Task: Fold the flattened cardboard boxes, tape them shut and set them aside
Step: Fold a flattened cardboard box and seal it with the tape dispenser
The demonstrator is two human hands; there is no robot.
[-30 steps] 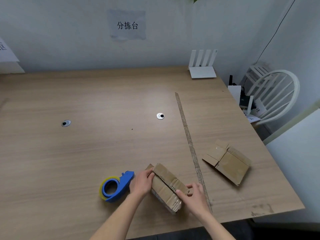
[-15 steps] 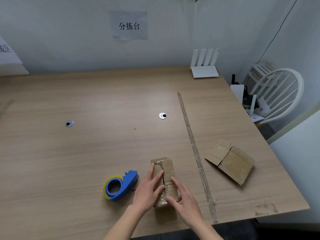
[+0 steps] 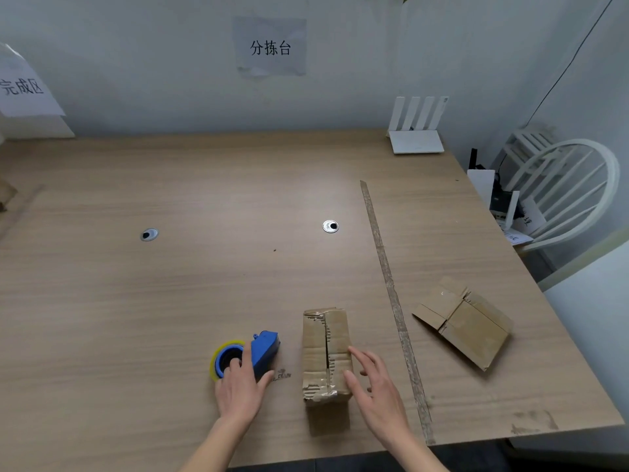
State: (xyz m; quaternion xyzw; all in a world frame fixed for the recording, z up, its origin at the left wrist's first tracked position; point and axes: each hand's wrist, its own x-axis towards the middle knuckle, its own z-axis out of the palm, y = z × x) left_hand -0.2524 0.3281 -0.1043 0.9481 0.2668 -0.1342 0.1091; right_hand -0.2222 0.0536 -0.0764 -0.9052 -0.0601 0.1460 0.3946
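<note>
A folded cardboard box (image 3: 323,349) stands on the wooden table (image 3: 204,284) near the front edge, its top flaps meeting in a ragged centre seam. My right hand (image 3: 377,393) rests against the box's right side with fingers spread and straight. Left of the box lies a blue tape dispenser (image 3: 265,345) with a yellow-rimmed roll. My left hand (image 3: 240,390) lies over it, fingers on the roll and thumb along the blue body. A flattened cardboard box (image 3: 466,323) lies to the right.
A long worn tape strip (image 3: 391,291) runs front to back across the table between the two boxes. Two cable grommets (image 3: 330,226) sit mid-table. A white router (image 3: 417,137) stands at the back right. A white chair (image 3: 571,192) is beyond the right edge.
My left hand left the box and moved left onto the tape dispenser. The box was turned to stand lengthwise. My right hand slid from its top to its right side.
</note>
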